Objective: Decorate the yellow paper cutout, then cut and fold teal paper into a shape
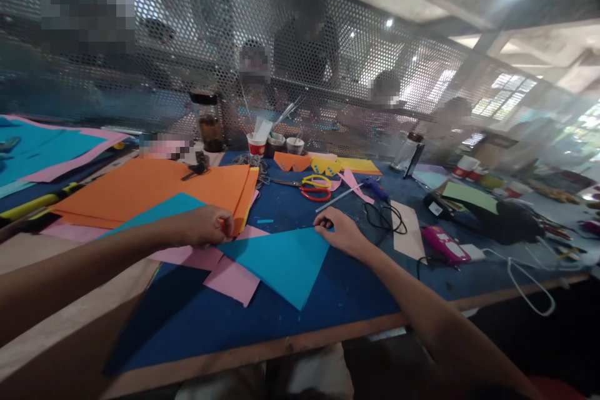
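Note:
A blue sheet of paper (281,259), folded into a triangle, lies in front of me with one corner pointing toward the table's near edge. My left hand (204,225) has its fingers curled at the sheet's left corner, gripping it. The right corner is pinched between thumb and fingers of my right hand (344,232). Pink paper pieces (233,281) stick out beneath the blue sheet's left side. Behind my left hand rests a stack of orange paper (154,184), with another blue sheet (180,203) partly covered by my forearm.
Scissors (314,186) with yellow and red handles lie beyond the sheet. A glue gun (376,189) and its black cable are right of them. Paper cups (256,144) and a dark jar (209,125) stand before a perforated metal screen (187,31). People sit behind it.

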Demonstrator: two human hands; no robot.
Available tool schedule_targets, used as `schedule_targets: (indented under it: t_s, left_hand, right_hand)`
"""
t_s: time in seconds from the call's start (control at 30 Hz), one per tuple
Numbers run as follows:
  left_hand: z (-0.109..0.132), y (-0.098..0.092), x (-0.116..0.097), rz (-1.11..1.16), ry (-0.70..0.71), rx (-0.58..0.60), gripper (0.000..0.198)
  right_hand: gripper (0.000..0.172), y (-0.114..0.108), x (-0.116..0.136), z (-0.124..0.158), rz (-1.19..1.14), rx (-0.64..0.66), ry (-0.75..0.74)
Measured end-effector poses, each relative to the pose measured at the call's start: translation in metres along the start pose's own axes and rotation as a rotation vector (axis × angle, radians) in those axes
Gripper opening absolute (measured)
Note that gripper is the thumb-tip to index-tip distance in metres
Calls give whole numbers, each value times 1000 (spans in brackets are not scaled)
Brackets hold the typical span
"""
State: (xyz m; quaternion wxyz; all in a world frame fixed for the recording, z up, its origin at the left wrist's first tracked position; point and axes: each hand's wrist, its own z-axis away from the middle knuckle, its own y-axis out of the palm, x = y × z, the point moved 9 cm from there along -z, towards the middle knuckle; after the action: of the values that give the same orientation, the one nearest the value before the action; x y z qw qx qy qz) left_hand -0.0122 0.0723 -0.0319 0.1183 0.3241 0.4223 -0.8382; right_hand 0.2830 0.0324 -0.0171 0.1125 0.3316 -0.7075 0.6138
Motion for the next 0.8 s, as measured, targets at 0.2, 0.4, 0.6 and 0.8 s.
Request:
schedule_targets:
  t_s: [0.2,0.4,0.6,0.8]
  left_hand:
    - [2,-2,7,-18,-23,6,24]
    - [-3,-4,12,-50,4,43,25]
    - [2,-5,5,-84,11,60,28]
    - [4,-7,2,-90,24,21,25]
  right_hand:
    - [8,-1,2,1,2,10,12]
    - [8,0,1,0,6,9,13]
    - [8,1,-1,0,4,1,2]
    - [8,0,0,1,0,-4,-3]
